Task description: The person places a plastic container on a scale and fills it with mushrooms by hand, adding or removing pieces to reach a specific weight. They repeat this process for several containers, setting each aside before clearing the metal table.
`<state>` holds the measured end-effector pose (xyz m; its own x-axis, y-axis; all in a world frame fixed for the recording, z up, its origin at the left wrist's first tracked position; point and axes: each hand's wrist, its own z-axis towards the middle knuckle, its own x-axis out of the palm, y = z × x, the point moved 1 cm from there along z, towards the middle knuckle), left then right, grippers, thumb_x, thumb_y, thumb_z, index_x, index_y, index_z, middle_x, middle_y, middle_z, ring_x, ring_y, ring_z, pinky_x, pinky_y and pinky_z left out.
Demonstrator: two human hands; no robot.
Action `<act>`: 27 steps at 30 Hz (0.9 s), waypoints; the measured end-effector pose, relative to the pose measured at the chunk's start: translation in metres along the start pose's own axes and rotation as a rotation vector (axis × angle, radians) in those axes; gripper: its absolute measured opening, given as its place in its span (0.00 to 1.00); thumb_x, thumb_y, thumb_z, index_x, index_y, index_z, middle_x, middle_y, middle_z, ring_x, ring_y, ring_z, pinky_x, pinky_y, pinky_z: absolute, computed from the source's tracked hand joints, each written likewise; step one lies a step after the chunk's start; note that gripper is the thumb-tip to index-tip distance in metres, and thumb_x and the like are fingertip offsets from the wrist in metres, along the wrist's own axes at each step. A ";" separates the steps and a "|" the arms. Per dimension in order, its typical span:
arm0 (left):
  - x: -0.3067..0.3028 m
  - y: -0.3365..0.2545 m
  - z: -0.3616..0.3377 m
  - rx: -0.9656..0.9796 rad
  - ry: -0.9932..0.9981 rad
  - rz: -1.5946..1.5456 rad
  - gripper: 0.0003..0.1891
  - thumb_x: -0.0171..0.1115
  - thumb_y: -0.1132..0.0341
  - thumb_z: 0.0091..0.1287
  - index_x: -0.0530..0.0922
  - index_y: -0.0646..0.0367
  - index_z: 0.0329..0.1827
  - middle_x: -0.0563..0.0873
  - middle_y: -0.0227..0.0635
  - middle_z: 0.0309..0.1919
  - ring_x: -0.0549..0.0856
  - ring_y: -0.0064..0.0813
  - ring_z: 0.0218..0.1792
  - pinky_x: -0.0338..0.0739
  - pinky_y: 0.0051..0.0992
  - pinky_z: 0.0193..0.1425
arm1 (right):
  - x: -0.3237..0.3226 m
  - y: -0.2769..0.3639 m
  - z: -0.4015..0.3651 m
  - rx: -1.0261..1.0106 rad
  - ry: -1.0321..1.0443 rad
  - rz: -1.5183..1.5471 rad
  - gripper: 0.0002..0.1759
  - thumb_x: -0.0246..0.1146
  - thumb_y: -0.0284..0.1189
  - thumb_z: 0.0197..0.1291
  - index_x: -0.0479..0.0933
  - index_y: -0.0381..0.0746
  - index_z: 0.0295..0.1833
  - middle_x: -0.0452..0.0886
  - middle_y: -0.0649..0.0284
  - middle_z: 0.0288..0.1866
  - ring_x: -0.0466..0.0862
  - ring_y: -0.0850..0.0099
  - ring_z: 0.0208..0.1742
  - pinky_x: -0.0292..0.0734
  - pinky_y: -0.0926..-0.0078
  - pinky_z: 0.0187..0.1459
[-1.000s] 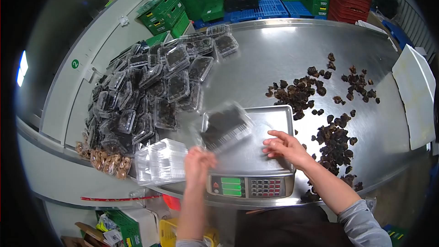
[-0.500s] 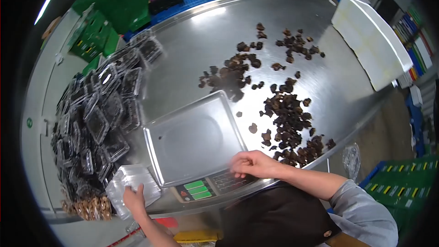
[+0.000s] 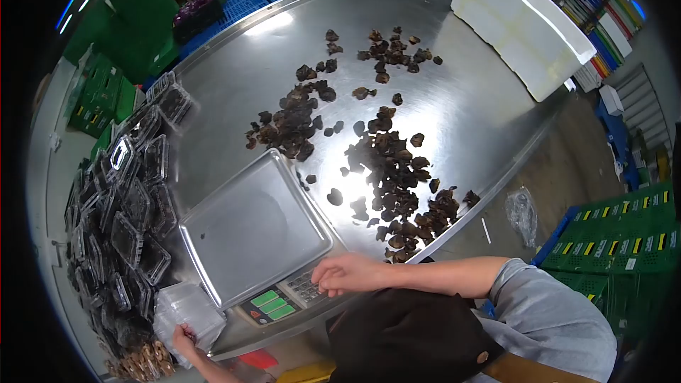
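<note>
My left hand (image 3: 186, 341) grips the near edge of a stack of clear plastic trays (image 3: 189, 312) at the lower left. Over the keypad of the scale sits my right hand (image 3: 346, 274), fingers curled down at the keys; whether they touch is hard to tell. The scale's metal pan (image 3: 257, 230) bears only a small dark speck, and its green display (image 3: 272, 306) is beside the keypad. Dark brown mushroom-like pieces (image 3: 394, 177) lie in loose heaps right of the scale, with another heap (image 3: 292, 122) beyond it.
Many packed clear boxes (image 3: 128, 237) are piled along the left side. A white foam box (image 3: 518, 32) stands on the metal table (image 3: 234, 85) at the far right. Green crates (image 3: 617, 241) stand at the lower right, and more crates (image 3: 103, 96) at the back left.
The view has turned, so the table's contents appear further left. My left hand now holds the tray stack nearer its lower edge. My right hand remains by the keypad.
</note>
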<state>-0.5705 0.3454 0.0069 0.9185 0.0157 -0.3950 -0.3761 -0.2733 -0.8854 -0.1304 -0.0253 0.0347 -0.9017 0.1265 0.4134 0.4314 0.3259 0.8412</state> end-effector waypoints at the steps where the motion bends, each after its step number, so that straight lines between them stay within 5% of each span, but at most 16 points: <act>1: 0.008 -0.006 -0.012 0.001 0.007 0.004 0.16 0.54 0.60 0.73 0.78 0.63 0.31 0.76 0.28 0.21 0.75 0.20 0.24 0.68 0.20 0.26 | -0.003 -0.002 -0.003 0.004 -0.009 -0.006 0.15 0.57 0.32 0.71 0.74 0.35 0.57 0.81 0.62 0.45 0.82 0.78 0.43 0.79 0.79 0.45; 3: 0.032 -0.040 -0.072 0.628 -0.667 0.448 0.16 0.50 0.62 0.75 0.78 0.68 0.38 0.79 0.35 0.26 0.78 0.25 0.27 0.73 0.22 0.30 | -0.012 -0.006 -0.011 0.007 -0.027 0.002 0.15 0.57 0.32 0.71 0.74 0.34 0.57 0.81 0.62 0.46 0.82 0.78 0.43 0.79 0.79 0.44; 6: 0.097 -0.083 -0.162 0.894 -0.499 0.303 0.13 0.46 0.68 0.76 0.77 0.68 0.43 0.80 0.41 0.35 0.81 0.34 0.36 0.76 0.30 0.39 | -0.031 -0.005 -0.021 -0.019 -0.088 -0.001 0.15 0.57 0.31 0.71 0.75 0.34 0.57 0.83 0.62 0.44 0.82 0.78 0.41 0.79 0.79 0.44; 8: 0.142 -0.083 -0.204 1.047 -0.116 0.350 0.11 0.45 0.71 0.76 0.76 0.68 0.48 0.80 0.44 0.37 0.81 0.40 0.40 0.75 0.32 0.45 | -0.051 0.001 -0.028 -0.080 -0.195 -0.013 0.13 0.58 0.30 0.70 0.77 0.35 0.54 0.84 0.62 0.42 0.83 0.79 0.40 0.79 0.80 0.44; 13: 0.208 -0.071 -0.243 1.113 0.442 0.896 0.09 0.53 0.75 0.70 0.75 0.66 0.51 0.80 0.47 0.43 0.80 0.43 0.45 0.73 0.37 0.53 | -0.152 0.046 -0.050 -0.509 -0.862 -0.499 0.12 0.62 0.27 0.64 0.79 0.39 0.53 0.85 0.65 0.44 0.83 0.75 0.47 0.77 0.75 0.54; 15: 0.219 -0.073 -0.253 1.117 0.465 0.870 0.15 0.59 0.72 0.66 0.74 0.66 0.54 0.80 0.48 0.47 0.79 0.46 0.50 0.71 0.39 0.57 | -0.223 0.052 -0.064 -0.386 -1.044 -0.418 0.14 0.64 0.26 0.61 0.78 0.39 0.53 0.83 0.63 0.49 0.81 0.72 0.52 0.74 0.74 0.59; 16: 0.225 -0.078 -0.262 1.115 0.484 0.849 0.21 0.66 0.70 0.61 0.73 0.67 0.56 0.79 0.50 0.52 0.77 0.49 0.55 0.69 0.42 0.62 | -0.266 0.051 -0.070 -0.532 -1.138 -0.531 0.15 0.63 0.27 0.62 0.77 0.39 0.55 0.81 0.62 0.51 0.81 0.70 0.53 0.73 0.73 0.58; 17: 0.238 -0.093 -0.278 1.112 0.482 0.849 0.21 0.66 0.70 0.61 0.73 0.67 0.56 0.79 0.50 0.52 0.77 0.49 0.55 0.69 0.42 0.62 | -0.309 0.051 -0.078 -0.682 -1.227 -0.647 0.16 0.62 0.28 0.63 0.76 0.39 0.57 0.80 0.60 0.53 0.80 0.68 0.55 0.73 0.73 0.58; 19: 0.268 -0.128 -0.314 1.201 0.328 0.702 0.14 0.63 0.69 0.64 0.80 0.66 0.51 0.83 0.53 0.48 0.82 0.51 0.49 0.73 0.47 0.58 | -0.378 0.059 -0.095 -0.664 -1.388 -0.723 0.18 0.63 0.30 0.62 0.75 0.39 0.57 0.78 0.58 0.55 0.79 0.64 0.57 0.72 0.71 0.60; 20: 0.268 -0.112 -0.317 1.188 0.424 0.630 0.24 0.66 0.70 0.62 0.74 0.68 0.60 0.79 0.54 0.57 0.76 0.55 0.59 0.67 0.45 0.67 | -0.403 0.069 -0.103 -0.625 -1.422 -0.739 0.19 0.63 0.32 0.61 0.75 0.39 0.58 0.77 0.57 0.57 0.78 0.63 0.59 0.70 0.69 0.62; 26: 0.390 -0.116 -0.387 0.922 0.800 0.529 0.36 0.73 0.66 0.56 0.67 0.62 0.68 0.74 0.52 0.63 0.73 0.52 0.65 0.64 0.47 0.70 | -0.533 0.111 -0.095 -0.556 -1.509 -0.875 0.25 0.63 0.40 0.60 0.73 0.39 0.60 0.74 0.54 0.62 0.73 0.57 0.65 0.65 0.64 0.67; 27: 0.408 -0.100 -0.392 0.885 0.810 0.530 0.41 0.77 0.62 0.51 0.66 0.68 0.66 0.72 0.54 0.63 0.69 0.55 0.67 0.61 0.45 0.71 | -0.552 0.117 -0.089 -0.556 -1.507 -0.878 0.26 0.62 0.41 0.60 0.73 0.40 0.61 0.74 0.54 0.63 0.72 0.56 0.66 0.64 0.63 0.67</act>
<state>-0.1104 0.0026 0.0302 0.3307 -0.5613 -0.7587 -0.3794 0.6570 -0.6515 0.4204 -0.1399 -0.0643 0.0348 0.8505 -0.5248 -0.4510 0.4820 0.7512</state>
